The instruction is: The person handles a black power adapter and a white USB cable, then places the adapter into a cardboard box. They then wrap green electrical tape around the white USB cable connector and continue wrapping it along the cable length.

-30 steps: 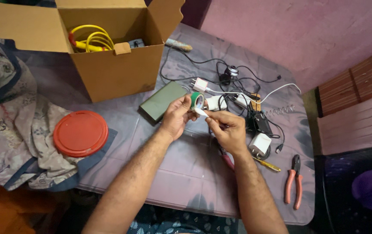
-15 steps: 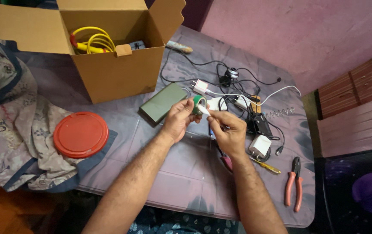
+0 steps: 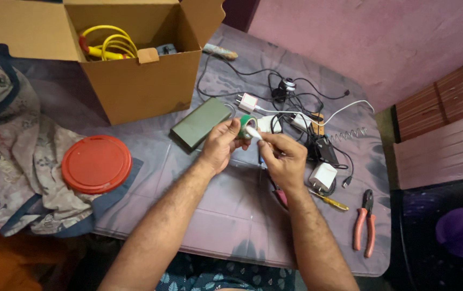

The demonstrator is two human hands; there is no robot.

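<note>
Cardboard box (image 3: pixel 134 81) holds coiled yellow cable (image 3: pixel 105 46).

The box (image 3: pixel 140 81) was plain brown cardboard, dull and a bit rough. The round red lid (image 3: pixel 96 164) looked like smooth plastic. The roll of green tape (image 3: pixel 246 125) was a little shiny. The pliers (image 3: pixel 364 221) had dark metal tips and orange rubbery handles. The bundle (image 3: pixel 10 145) was soft, crumpled cloth.
</note>
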